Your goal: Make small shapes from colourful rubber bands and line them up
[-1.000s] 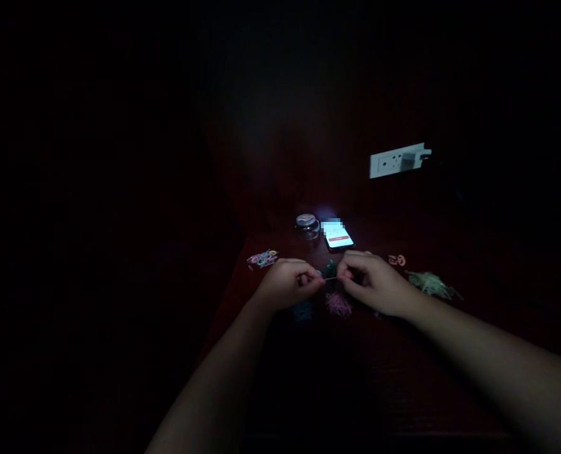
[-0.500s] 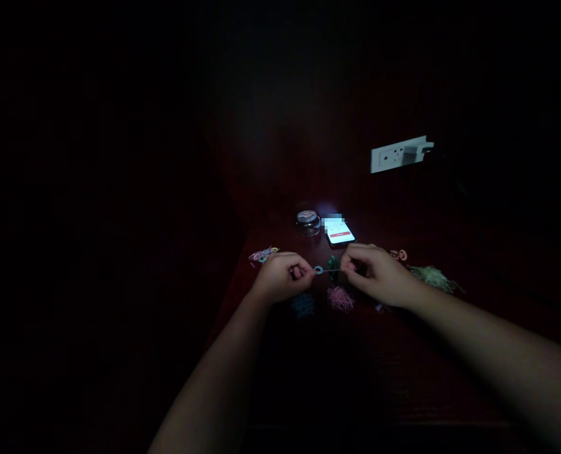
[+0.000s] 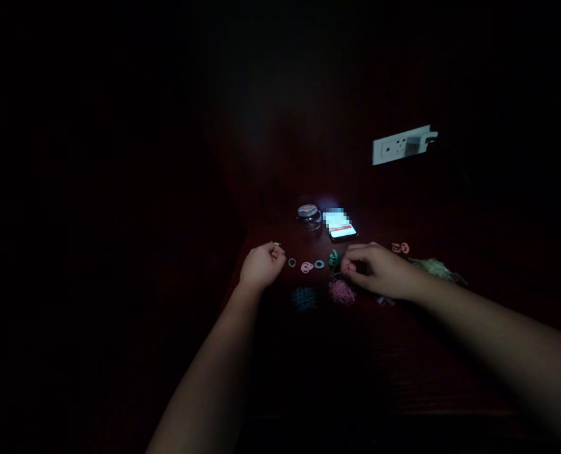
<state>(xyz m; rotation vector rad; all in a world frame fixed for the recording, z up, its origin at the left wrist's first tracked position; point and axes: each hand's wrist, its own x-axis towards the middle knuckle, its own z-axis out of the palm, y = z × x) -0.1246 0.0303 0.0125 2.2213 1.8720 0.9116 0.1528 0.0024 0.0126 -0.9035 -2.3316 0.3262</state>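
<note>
My left hand (image 3: pixel 262 266) is at the table's left side, fingers curled together over the spot with small coloured bands; a bit of yellow band (image 3: pixel 276 244) shows past the knuckles. Whatever its fingertips hold is hidden. My right hand (image 3: pixel 373 270) pinches a thin pale strand (image 3: pixel 336 274), which droops in a short curve beside a bundle of green bands (image 3: pixel 334 260). Between the hands lie a blue ring (image 3: pixel 319 264), a few overlapping pink rings (image 3: pixel 307 268) and a small dull ring (image 3: pixel 292 263).
Nearer me are a blue band pile (image 3: pixel 303 299) and a pink one (image 3: pixel 341 292). Pale green bands (image 3: pixel 434 269) and orange rings (image 3: pixel 400 248) lie right. A lidded clear jar (image 3: pixel 309 218) and a lit phone (image 3: pixel 343 230) stand behind; a wall socket (image 3: pixel 398 146) is above.
The strand stretched between both hands now hangs from my right hand alone. My left hand has let go and moved left to the mixed bands, uncovering the rings.
</note>
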